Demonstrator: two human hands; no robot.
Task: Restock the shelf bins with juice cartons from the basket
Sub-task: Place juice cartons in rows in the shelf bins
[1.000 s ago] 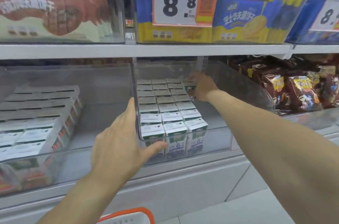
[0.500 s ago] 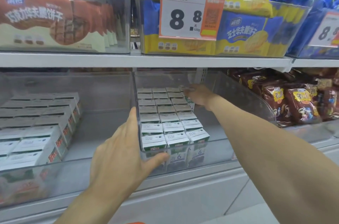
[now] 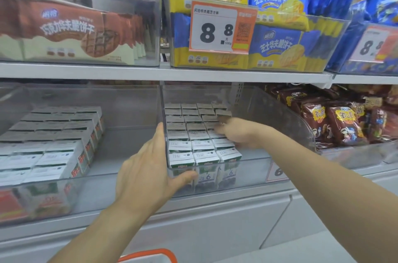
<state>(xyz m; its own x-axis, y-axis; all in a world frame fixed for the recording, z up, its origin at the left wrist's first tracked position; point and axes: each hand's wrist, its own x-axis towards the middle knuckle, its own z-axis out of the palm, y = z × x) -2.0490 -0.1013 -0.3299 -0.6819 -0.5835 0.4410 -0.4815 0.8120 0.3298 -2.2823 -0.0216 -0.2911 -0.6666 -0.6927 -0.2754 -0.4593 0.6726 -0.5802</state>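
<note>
Clear plastic bin (image 3: 252,176) is holding the juice cartons (image 3: 202,146) in rows. We are bracing its front-left corner with our flat left hand (image 3: 144,176), and our blurred right hand (image 3: 239,133) is touching the cartons inside, grip unclear.

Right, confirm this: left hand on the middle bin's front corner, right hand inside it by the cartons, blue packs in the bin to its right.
Not quite. The head view shows the packs in the bin to its right are brown, not blue. The rest stands: left hand on the front corner of the middle bin, right hand inside it by the cartons.
</note>
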